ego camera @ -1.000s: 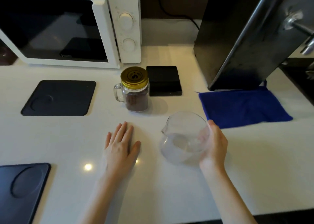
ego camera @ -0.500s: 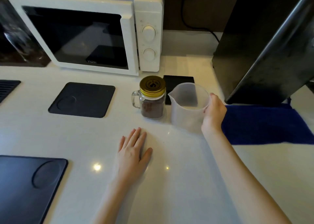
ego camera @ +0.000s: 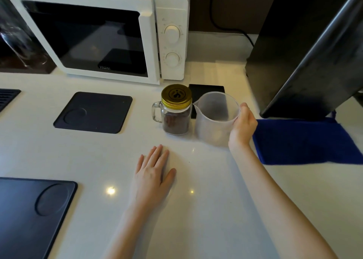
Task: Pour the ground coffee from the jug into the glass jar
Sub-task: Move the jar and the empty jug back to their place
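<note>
A glass jar (ego camera: 175, 115) with a side handle and a gold screw lid stands upright on the white counter, partly filled with dark ground coffee. Just to its right stands a translucent plastic jug (ego camera: 214, 119), upright, spout towards the jar, with nothing visible inside. My right hand (ego camera: 242, 126) grips the jug's right side at the handle. My left hand (ego camera: 154, 172) lies flat on the counter in front of the jar, fingers spread, holding nothing.
A white microwave (ego camera: 110, 33) stands behind the jar. A small black square pad (ego camera: 206, 89) lies behind the jug. A blue cloth (ego camera: 306, 141) is at right under a large dark appliance (ego camera: 306, 48). Dark mats (ego camera: 94, 112) (ego camera: 33, 213) lie at left.
My right hand carried the jug from the near counter away from me and set it down beside the jar. The view shifted upward. My left hand stayed flat on the counter.
</note>
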`<action>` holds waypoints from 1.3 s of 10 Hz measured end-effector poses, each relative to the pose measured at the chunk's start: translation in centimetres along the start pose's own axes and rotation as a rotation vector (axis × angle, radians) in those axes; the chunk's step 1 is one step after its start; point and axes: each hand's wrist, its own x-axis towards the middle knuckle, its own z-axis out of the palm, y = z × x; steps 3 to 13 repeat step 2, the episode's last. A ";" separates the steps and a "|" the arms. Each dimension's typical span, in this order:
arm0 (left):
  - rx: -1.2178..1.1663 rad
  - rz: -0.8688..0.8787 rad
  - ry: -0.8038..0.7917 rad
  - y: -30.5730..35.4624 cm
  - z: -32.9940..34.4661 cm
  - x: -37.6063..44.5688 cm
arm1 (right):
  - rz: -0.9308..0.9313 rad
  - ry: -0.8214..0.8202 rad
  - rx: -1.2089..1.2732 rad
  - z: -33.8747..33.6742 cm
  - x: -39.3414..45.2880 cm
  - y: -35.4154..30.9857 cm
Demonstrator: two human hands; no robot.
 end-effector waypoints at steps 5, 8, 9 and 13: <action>0.004 -0.006 -0.012 0.2 -0.3 0.0 | -0.103 0.108 -0.079 -2.1 0.2 -3.2; 0.004 -0.006 -0.012 0.2 -0.3 0.0 | -0.103 0.108 -0.079 -2.1 0.2 -3.2; 0.004 -0.006 -0.012 0.2 -0.3 0.0 | -0.103 0.108 -0.079 -2.1 0.2 -3.2; 0.004 -0.006 -0.012 0.2 -0.3 0.0 | -0.103 0.108 -0.079 -2.1 0.2 -3.2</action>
